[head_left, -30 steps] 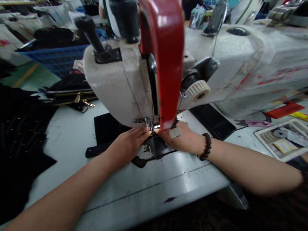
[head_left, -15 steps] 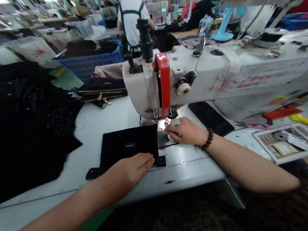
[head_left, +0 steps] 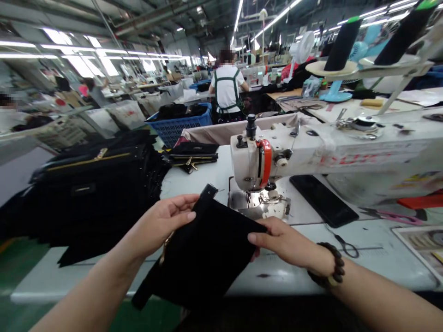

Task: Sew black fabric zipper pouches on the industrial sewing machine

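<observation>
A black fabric piece (head_left: 211, 244) is held up between both hands, tilted, in front of the sewing machine (head_left: 263, 161). My left hand (head_left: 169, 219) pinches its upper left edge, just below a strip end with a small stud. My right hand (head_left: 282, 240) grips the right corner, thumb on top, and wears a beaded bracelet (head_left: 334, 265). Some gold metal, perhaps a zipper, shows along the piece's left edge. The metal plate (head_left: 238, 200) under the machine's needle area is bare. Small black-handled scissors (head_left: 346, 244) lie right of my right hand.
A tall stack of black zippered pieces (head_left: 93, 193) fills the left side. More zippered pouches (head_left: 194, 154) lie behind the machine head. On the right are a black phone (head_left: 323, 200), pink-handled scissors (head_left: 398, 216) and a parts tray (head_left: 422, 249). A person (head_left: 226, 87) sits beyond a blue crate (head_left: 183, 122).
The fabric piece has come off the table beside the needle and is lifted and turned, its label side out of sight. Both hands now grip it. The view has tilted up.
</observation>
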Tool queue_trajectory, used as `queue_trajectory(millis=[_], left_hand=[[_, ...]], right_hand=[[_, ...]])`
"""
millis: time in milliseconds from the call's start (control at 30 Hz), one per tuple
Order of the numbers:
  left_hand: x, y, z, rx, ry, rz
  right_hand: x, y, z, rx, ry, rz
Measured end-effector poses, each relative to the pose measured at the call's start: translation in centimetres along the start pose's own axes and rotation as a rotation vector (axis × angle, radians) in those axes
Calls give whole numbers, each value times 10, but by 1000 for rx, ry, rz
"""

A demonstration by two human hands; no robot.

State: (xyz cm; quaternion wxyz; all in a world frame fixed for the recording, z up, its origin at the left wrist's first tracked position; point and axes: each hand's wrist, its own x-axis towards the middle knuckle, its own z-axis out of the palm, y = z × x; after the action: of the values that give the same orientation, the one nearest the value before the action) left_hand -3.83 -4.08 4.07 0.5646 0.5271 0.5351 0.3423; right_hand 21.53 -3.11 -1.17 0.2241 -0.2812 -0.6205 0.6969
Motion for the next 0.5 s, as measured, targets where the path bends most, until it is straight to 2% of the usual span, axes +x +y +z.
queue_trajectory(millis=[267,400,500], left_hand=[[-3,-14,3,-86,3,-21],[-2,-17,2,-106,4,-22],[-2,-18,4,-114,-3,-31]], right_hand=[[0,13,4,66,26,68],[6,11,3,-71,65,9],[12,5,3,-197,145,-54]])
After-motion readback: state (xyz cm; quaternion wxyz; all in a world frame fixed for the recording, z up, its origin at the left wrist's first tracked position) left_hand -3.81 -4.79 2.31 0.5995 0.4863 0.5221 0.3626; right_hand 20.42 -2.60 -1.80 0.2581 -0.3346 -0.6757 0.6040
